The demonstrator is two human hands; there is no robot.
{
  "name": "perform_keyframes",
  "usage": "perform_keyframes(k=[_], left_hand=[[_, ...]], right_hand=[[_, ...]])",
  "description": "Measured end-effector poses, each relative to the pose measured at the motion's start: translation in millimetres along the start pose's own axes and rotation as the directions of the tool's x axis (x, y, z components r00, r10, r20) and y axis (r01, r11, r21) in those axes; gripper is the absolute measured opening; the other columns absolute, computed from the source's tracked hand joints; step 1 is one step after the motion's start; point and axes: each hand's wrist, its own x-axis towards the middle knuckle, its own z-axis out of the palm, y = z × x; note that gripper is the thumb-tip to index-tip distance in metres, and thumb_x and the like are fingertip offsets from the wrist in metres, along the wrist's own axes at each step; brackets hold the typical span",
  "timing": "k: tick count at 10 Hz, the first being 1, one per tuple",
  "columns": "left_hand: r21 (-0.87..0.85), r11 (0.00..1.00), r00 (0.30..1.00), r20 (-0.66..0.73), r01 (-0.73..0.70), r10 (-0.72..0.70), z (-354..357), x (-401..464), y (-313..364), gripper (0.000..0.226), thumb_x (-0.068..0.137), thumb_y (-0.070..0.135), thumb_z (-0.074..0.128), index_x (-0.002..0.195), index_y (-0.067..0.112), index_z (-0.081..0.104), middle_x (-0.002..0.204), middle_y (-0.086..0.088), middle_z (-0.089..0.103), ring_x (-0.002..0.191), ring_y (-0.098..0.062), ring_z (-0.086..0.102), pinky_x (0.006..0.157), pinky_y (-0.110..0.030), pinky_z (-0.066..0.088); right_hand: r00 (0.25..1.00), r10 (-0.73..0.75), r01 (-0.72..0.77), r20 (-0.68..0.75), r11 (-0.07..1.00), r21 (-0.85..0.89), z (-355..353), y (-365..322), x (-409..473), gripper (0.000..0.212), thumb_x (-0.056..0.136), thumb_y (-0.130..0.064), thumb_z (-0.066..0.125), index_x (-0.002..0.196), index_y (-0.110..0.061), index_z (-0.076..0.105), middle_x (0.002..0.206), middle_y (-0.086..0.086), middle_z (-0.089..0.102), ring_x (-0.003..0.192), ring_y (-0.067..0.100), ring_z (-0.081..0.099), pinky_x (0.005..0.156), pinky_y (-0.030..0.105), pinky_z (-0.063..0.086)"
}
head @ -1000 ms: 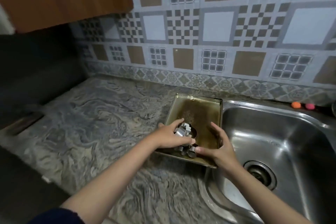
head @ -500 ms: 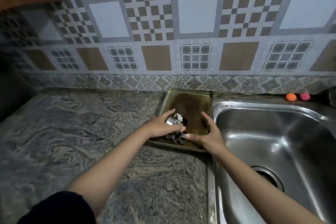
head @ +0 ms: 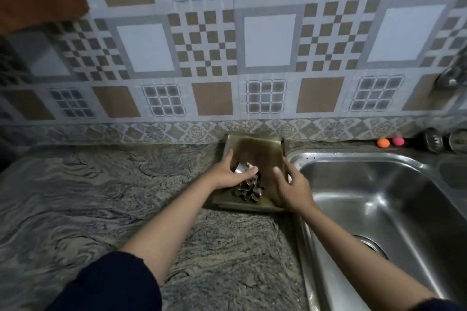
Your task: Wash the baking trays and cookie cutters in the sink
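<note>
1. Head view: a dirty baking tray [head: 255, 151] sits on the stone counter [head: 101, 197], touching the left edge of the sink [head: 379, 199]. Its floor is brown and stained.

2. The left hand [head: 225, 175] is over the tray's left side. Its fingers curl around one shiny cookie cutter [head: 241, 167] and hold it.

3. More cookie cutters [head: 249, 190] lie in a small pile on the tray, just below and to the right of the left hand, between the two hands.

4. The right hand [head: 293, 188] is at the tray's right side, next to the sink. Its fingers are spread and nearly straight. It holds nothing that I can see. It seems to rest on the tray's edge, but I cannot tell for sure.

5. The sink is right beside the right hand, and its drain [head: 369, 247] is nearer to the person than that hand.

6. I think the job is only starting, because nothing is in the sink yet.

7. To do this step well, I would gather the little cutters together first so none slide off. Then hold the tray flat with both hands and move it over to the sink. Tipping it could drop the cutters on the counter.

8. A tap [head: 452, 76] shows far to the right of the right hand, partly cut off.

9. Two small balls [head: 390, 142], one orange and one pink, sit behind the sink.

10. I see no words, brands or labels anywhere. The wall tiles [head: 267, 43] only have patterns.
</note>
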Motion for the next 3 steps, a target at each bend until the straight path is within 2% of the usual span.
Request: perform_keyframes(k=[1, 2, 3], left_hand=[[-0.139, 0.990, 0.993, -0.116, -0.027, 0.010, 6.0, -8.1, -1.5, 0.113, 0.064, 0.083, 0.052, 0.151, 0.032, 0.001, 0.157, 0.005, 0.017, 0.144, -0.023, 0.022, 0.115, -0.043, 0.025], [-0.230, 0.963, 0.948, -0.312, -0.143, 0.067, 5.2, -34.9, 2.3, 0.091, 0.076, 0.070, 0.053, 0.148, 0.027, 0.021, 0.153, 0.003, 0.029, 0.138, -0.021, 0.033, 0.111, -0.043, 0.033], [-0.229, 0.910, 0.877, -0.425, -0.346, 0.226, 31.4, -96.9, -19.3, 0.039, 0.082, 0.053, 0.058, 0.117, 0.037, 0.052, 0.125, 0.007, 0.057, 0.118, -0.011, 0.054, 0.096, -0.025, 0.047]], right_hand=[[0.981, -0.069, 0.085, -0.184, 0.993, 0.082, -19.5, -35.9, -9.1, 0.041, 0.096, -0.028, 0.053, 0.133, -0.011, 0.052, 0.131, 0.009, 0.059, 0.123, 0.021, 0.054, 0.097, 0.024, 0.040], [0.870, -0.258, 0.365, -0.421, 0.910, 0.195, -61.5, -97.2, -26.1, 0.025, 0.095, -0.013, 0.053, 0.118, -0.006, 0.061, 0.107, 0.009, 0.067, 0.101, 0.021, 0.064, 0.089, 0.036, 0.054], [0.480, -0.526, 0.753, -0.702, 0.658, 0.021, -133.9, -177.6, -85.5, 0.013, 0.094, -0.006, 0.054, 0.105, -0.004, 0.061, 0.091, 0.010, 0.067, 0.081, 0.018, 0.067, 0.075, 0.029, 0.056]])
